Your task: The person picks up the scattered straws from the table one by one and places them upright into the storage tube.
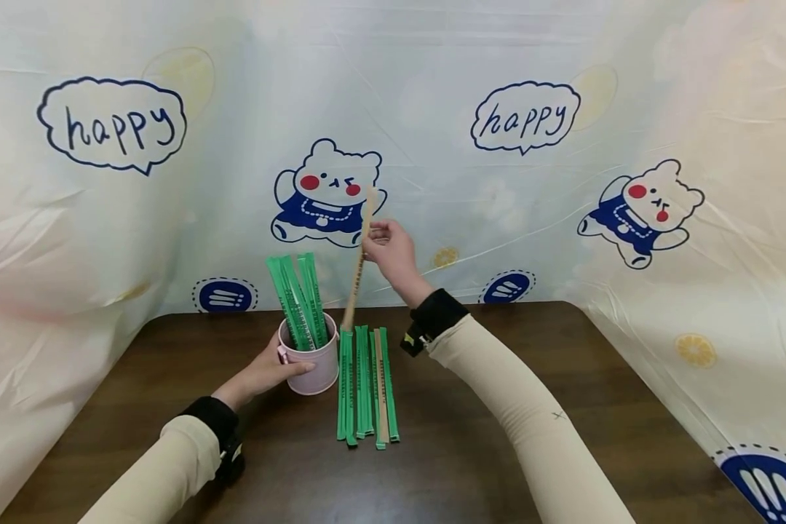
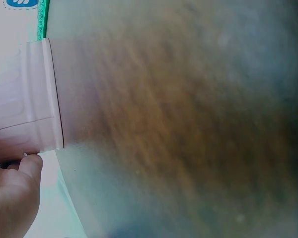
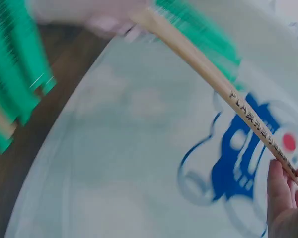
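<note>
A small pink bucket stands on the table, and several green-wrapped straws lean upright inside it. My left hand grips the bucket's left side, thumb across its front; the left wrist view also shows this hand against the bucket wall. Above the table, my right hand pinches a long tan paper-wrapped straw near its upper part. Dark print runs along this straw in the right wrist view. Its lower end hangs just right of the bucket rim, near the straws on the table.
Right of the bucket, several green-wrapped straws lie side by side on the brown table, with one tan-wrapped straw among them. A printed cloth with bears and lettering hangs behind the table and at its sides.
</note>
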A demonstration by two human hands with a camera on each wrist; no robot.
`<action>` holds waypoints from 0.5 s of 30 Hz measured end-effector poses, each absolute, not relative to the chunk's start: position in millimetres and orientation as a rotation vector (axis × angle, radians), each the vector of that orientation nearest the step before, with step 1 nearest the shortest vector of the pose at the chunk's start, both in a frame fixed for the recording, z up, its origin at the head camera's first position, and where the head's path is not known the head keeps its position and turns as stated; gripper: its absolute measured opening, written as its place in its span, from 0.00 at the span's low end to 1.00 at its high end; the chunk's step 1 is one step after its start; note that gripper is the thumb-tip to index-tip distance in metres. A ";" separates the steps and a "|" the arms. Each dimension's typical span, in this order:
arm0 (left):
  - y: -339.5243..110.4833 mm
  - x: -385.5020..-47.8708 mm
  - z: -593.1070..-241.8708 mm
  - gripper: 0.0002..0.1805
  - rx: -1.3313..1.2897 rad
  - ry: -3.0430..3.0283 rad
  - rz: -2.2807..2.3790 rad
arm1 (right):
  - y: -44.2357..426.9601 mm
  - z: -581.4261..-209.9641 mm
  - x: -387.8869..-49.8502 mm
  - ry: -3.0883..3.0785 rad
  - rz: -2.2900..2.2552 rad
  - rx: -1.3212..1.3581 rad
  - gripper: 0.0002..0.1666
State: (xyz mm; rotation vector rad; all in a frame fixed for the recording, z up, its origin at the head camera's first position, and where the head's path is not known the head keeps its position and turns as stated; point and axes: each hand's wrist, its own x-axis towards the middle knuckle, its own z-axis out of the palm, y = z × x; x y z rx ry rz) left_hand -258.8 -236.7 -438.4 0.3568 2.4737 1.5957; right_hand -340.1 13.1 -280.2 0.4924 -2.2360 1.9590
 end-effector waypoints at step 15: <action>-236.2 -256.6 -436.1 0.58 0.356 2.467 1.606 | -71.0 -311.8 -297.4 -2.400 1.557 0.842 0.18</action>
